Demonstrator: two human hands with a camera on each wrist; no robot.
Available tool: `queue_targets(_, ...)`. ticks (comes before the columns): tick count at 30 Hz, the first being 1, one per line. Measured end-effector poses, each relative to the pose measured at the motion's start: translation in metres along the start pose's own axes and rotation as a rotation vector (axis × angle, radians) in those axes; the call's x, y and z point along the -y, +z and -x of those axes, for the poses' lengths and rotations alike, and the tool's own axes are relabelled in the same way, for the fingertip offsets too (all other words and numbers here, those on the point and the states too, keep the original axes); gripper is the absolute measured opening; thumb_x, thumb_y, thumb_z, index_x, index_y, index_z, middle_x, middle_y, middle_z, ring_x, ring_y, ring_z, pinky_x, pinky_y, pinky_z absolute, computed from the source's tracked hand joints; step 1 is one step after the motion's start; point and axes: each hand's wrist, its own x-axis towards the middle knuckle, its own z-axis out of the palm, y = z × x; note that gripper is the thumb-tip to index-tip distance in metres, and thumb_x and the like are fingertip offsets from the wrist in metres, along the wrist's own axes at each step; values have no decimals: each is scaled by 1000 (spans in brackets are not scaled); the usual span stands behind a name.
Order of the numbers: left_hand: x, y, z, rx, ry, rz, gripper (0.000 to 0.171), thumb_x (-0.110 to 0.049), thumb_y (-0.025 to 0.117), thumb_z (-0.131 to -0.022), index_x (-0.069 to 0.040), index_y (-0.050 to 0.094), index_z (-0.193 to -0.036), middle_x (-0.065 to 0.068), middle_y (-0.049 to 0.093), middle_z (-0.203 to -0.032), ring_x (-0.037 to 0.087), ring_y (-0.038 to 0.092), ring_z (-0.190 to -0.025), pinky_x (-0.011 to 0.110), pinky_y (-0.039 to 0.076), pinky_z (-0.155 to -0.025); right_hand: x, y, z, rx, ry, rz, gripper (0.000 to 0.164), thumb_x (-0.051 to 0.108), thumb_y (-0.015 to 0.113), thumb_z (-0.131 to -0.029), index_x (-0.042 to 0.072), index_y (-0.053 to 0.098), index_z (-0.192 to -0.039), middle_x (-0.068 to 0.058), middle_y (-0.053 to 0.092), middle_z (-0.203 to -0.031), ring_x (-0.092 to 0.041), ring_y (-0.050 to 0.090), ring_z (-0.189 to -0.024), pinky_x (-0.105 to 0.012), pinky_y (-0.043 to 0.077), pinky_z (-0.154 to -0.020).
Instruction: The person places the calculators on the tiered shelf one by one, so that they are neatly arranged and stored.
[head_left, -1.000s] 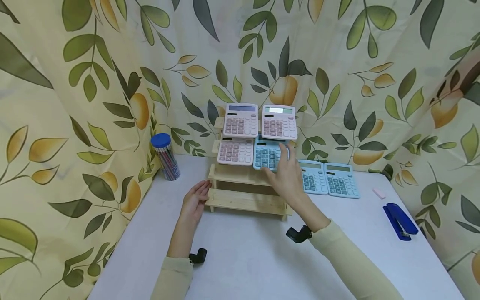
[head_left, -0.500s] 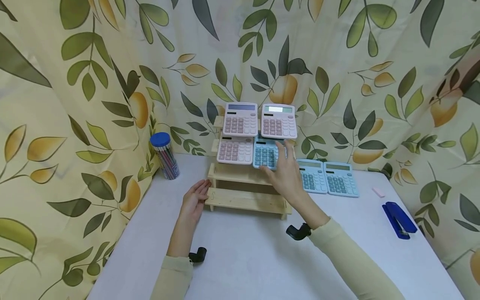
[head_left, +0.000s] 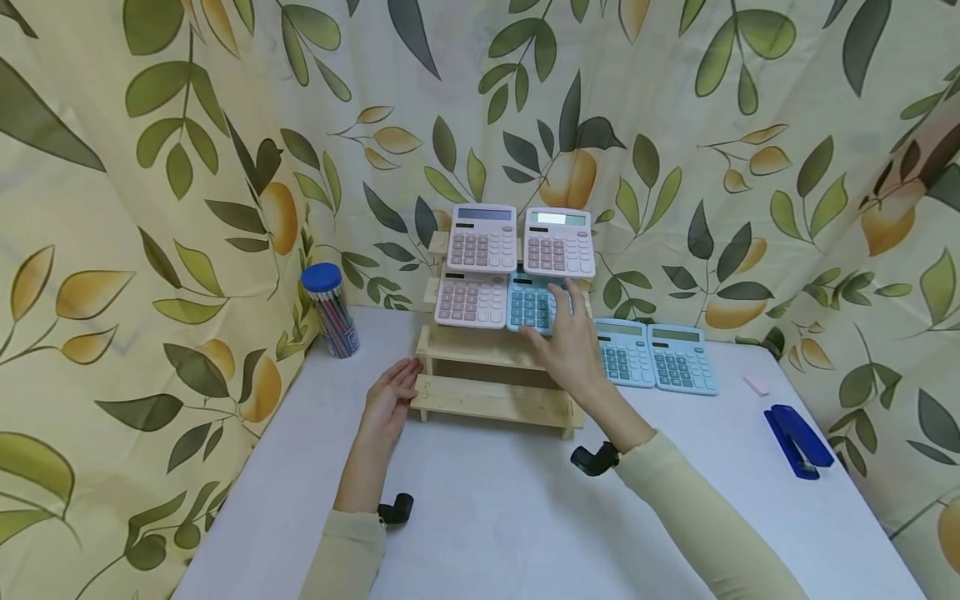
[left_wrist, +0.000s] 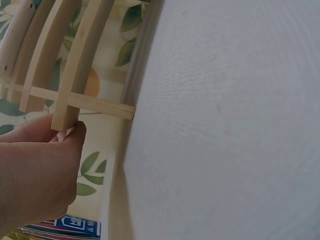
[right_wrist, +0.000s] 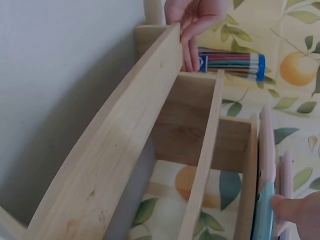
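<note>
A stepped wooden rack [head_left: 487, 398] stands on the table. My left hand [head_left: 390, 400] pinches the left end of its lowest board, thumb and fingers on either side in the left wrist view [left_wrist: 40, 165]. On a higher step lies a light-blue calculator [head_left: 531, 304], tilted toward me. My right hand [head_left: 573, 350] holds it, thumb at its lower edge and fingers over its right part, which they hide. In the right wrist view the thumb [right_wrist: 290, 207] touches its edge. A pink calculator [head_left: 471, 300] sits directly left of it. White-pink calculators [head_left: 482, 239] [head_left: 558, 243] occupy the top step.
Two more blue calculators [head_left: 626, 354] [head_left: 682, 358] lie side by side right of the rack. A blue-lidded jar of pens [head_left: 332, 312] stands at the left. A blue stapler [head_left: 798, 442] and a pink eraser [head_left: 757, 386] lie at the right. A patterned curtain surrounds the table.
My right hand's fingers have shifted slightly left on the blue calculator, which looks to be in the same place. My left hand has stayed at the rack's end.
</note>
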Motion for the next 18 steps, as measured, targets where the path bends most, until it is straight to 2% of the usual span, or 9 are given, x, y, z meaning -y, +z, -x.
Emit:
queue_targets(7, 0, 0, -1, -12, -6, -4, 77, 31, 33, -84, 11, 26, -158, 29, 32, -163, 35, 32, -154, 36, 29, -126, -2, 1, 0, 5, 12, 3, 85, 35, 84, -88, 3, 41, -154, -25, 28, -166, -53, 43, -141, -68, 44, -110)
queue_targets(18, 1, -1, -1, -8, -8, -1, 77, 31, 33, -84, 12, 25, -158, 29, 30, -164, 36, 30, -154, 36, 28, -126, -7, -11, 12, 15, 18, -28, 82, 35, 83, -90, 2, 43, -153, -25, 32, -163, -52, 44, -140, -69, 41, -111)
